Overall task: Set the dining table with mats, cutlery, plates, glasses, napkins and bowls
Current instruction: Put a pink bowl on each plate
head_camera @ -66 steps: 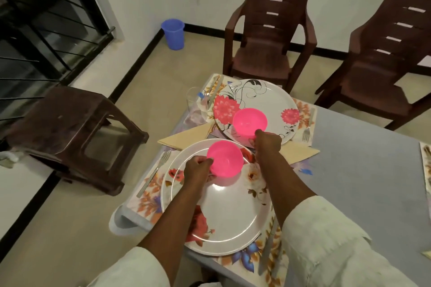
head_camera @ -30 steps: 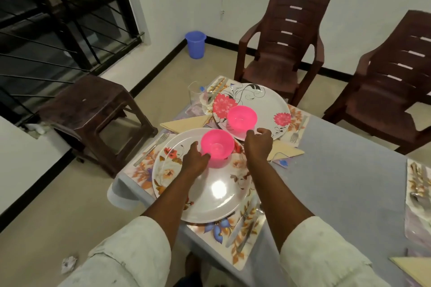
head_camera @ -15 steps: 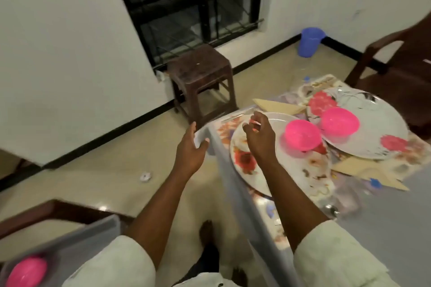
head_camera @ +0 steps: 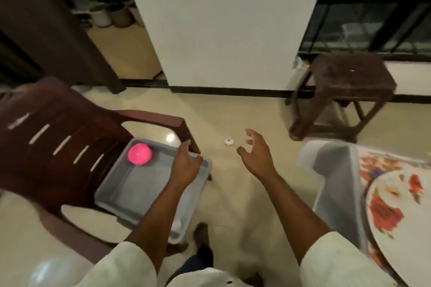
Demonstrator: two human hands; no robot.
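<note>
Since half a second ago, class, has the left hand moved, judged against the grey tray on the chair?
Yes. The left hand has swung from near the table corner to above the grey tray, fingers spread, towards the pink bowl.

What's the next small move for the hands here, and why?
Probably reach the left hand further into the grey tray on the brown chair and grip the pink bowl. Both hands are open and hold nothing, the left one is already above the tray, and the bowl is the only item visible in it. The right hand hangs over bare floor.
</note>
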